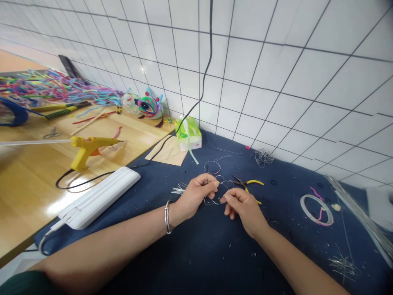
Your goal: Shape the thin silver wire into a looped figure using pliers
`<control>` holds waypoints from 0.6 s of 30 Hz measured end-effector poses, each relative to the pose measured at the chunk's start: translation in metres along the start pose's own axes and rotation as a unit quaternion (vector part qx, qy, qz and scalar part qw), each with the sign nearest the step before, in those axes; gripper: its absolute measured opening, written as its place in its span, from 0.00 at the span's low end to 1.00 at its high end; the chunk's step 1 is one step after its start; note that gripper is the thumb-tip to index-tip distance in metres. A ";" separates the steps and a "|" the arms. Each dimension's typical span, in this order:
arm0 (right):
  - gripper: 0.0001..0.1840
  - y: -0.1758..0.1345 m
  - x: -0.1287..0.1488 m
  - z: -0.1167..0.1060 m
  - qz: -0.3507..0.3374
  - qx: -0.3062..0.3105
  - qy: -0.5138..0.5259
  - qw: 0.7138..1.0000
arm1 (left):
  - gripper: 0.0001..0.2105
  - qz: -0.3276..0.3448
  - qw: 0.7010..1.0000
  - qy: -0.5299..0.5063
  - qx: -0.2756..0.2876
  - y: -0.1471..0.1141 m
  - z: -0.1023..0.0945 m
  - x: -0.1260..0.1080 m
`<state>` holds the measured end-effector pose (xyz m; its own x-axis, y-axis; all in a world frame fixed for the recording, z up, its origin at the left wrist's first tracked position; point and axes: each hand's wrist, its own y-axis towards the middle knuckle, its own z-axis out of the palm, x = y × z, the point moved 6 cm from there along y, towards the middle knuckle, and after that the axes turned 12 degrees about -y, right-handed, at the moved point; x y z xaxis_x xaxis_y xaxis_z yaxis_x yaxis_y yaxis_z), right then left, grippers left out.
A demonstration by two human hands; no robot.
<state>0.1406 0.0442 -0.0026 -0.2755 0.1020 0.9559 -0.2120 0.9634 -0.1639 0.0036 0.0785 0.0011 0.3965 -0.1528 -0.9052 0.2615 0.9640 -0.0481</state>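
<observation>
Thin wire loops (pixel 227 185) hang between my two hands over the dark blue cloth. My left hand (pixel 198 192), with a silver bangle at its wrist, pinches the wire between thumb and forefinger. At the right of the loops, my right hand (pixel 241 205) closes thumb and fingertips on the same wire. A separate wire ring (pixel 212 167) with small pinkish beads lies just beyond the left hand. Behind the right hand rest yellow-handled pliers (pixel 254 182), partly hidden by it. Some short silver wire pieces (pixel 178 189) lie left of my left hand.
On the left, a yellow glue gun (pixel 89 149) lies on the wooden table, near a white power strip (pixel 100 198). A tissue pack (pixel 188 134) stands by the wall. To the right are a tape roll (pixel 317 210), tangled wire (pixel 263 157) and long strands (pixel 362 217). A black cable (pixel 202 88) hangs down.
</observation>
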 end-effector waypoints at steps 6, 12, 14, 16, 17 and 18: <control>0.11 -0.001 0.010 -0.014 -0.014 -0.055 -0.130 0.990 | 0.08 0.008 0.995 0.070 0.073 0.002 0.005 -0.013; 0.08 -0.004 0.023 -0.013 -0.088 -0.075 -0.241 0.964 | 0.08 0.007 0.985 0.147 0.095 -0.003 0.010 -0.012; 0.08 -0.003 0.021 -0.010 -0.087 -0.055 -0.213 0.972 | 0.08 0.014 0.989 0.125 0.075 -0.004 0.008 -0.011; 0.09 -0.002 0.016 -0.008 -0.070 -0.033 -0.171 0.982 | 0.08 0.019 0.993 0.099 0.055 -0.003 0.006 -0.010; 0.09 -0.002 0.015 -0.008 -0.061 -0.026 -0.156 0.986 | 0.07 0.019 0.995 0.090 0.049 -0.003 0.005 -0.010; 0.08 -0.002 0.014 -0.009 -0.055 -0.025 -0.147 0.987 | 0.07 0.015 0.995 0.084 0.045 -0.002 0.005 -0.009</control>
<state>0.1455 0.0462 0.0129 -0.5154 -0.0728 0.8538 -0.2113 0.9764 -0.0443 0.0036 0.0770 0.0112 0.2540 -0.0788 -0.9640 0.3318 0.9433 0.0104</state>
